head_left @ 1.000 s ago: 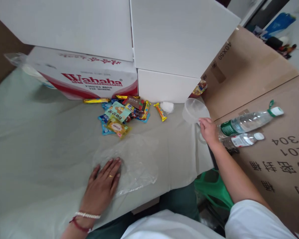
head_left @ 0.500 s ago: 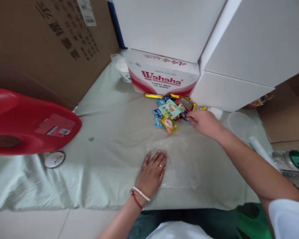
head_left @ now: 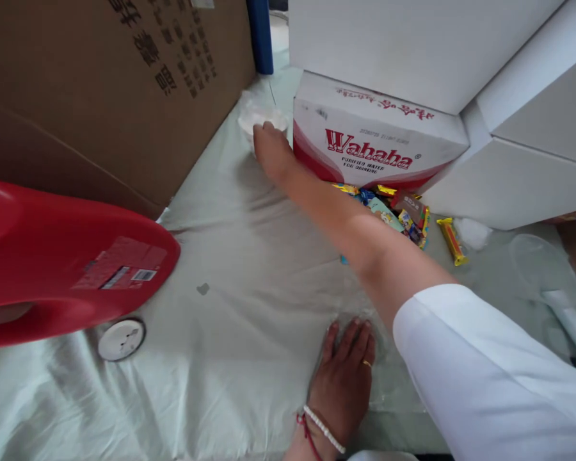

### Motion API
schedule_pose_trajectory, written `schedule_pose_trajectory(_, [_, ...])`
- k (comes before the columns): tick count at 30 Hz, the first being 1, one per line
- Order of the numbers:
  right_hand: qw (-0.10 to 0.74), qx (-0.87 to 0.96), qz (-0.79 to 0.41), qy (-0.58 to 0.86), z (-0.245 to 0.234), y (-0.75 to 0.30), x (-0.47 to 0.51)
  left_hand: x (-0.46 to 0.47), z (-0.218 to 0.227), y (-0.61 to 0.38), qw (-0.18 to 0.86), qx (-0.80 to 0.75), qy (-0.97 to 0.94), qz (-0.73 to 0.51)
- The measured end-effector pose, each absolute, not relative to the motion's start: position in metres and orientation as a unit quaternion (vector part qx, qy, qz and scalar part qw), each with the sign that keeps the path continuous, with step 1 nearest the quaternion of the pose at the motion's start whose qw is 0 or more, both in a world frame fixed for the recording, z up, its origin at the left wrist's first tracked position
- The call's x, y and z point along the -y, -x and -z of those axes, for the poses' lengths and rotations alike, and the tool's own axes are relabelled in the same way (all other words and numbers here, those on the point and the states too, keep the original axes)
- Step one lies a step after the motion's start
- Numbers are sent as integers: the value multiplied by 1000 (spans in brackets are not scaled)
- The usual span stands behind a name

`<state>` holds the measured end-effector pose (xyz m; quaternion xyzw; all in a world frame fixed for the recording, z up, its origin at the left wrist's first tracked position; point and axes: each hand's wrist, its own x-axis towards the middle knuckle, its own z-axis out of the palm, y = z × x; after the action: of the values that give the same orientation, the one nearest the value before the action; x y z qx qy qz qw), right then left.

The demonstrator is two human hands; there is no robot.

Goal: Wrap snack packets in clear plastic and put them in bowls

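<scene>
My left hand [head_left: 344, 372] lies flat, fingers stretched out, on a clear plastic bag [head_left: 388, 390] spread on the pale green cloth. My right arm reaches far across to the back left, where my right hand [head_left: 270, 152] touches a white cup wrapped in clear plastic [head_left: 259, 117] beside the Wahaha water carton [head_left: 374, 137]. Its fingers curl against the cup; whether they grip it is unclear. A heap of small snack packets [head_left: 403, 214] lies in front of the carton, partly hidden by my forearm.
A red plastic object [head_left: 62, 256] juts in from the left above a round white disc [head_left: 121, 339]. Brown cardboard [head_left: 115, 83] stands at the back left, white boxes [head_left: 509, 128] at the back right. A clear plastic container [head_left: 540, 262] sits at the right edge.
My right hand left the snack heap and stretched to the back left, to the wrapped white cup. The view swung left. My left hand stayed flat on the plastic bag.
</scene>
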<state>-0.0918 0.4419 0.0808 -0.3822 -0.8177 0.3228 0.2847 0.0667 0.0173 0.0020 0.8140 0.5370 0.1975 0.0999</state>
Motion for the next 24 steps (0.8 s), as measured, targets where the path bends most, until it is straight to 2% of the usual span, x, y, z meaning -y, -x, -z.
schedule_pose_trajectory(2, [240, 831, -247, 437, -81, 67, -413, -18, -4, -64, 108, -538, -811, -202])
schedule_pose_trajectory(5, [224, 860, -219, 403, -84, -6, -347, -20, -9, -61, 115, -537, -808, -213])
schedule_pose_trajectory(7, [299, 826, -279, 387, -88, -76, -302, -22, -11, -60, 115, -535, -808, -216])
schedule_pose_trajectory(9, [409, 732, -372, 399, -93, -157, -270, -24, -12, -61, 116, -534, -810, -214])
schedule_pose_trajectory(13, [644, 404, -463, 455, -105, -306, -258, -26, -17, -63, 110, -538, -813, -193])
schedule_pose_trajectory(14, [677, 310, -479, 464, -107, -334, -264, -27, -18, -63, 107, -538, -815, -185])
schedule_pose_trajectory(17, [682, 113, -523, 499, -114, -388, -286, -28, -20, -64, 94, -532, -825, -165])
schedule_pose_trajectory(24, [703, 59, -551, 445, -132, -424, -313, -29, -21, -66, 79, -527, -831, -162])
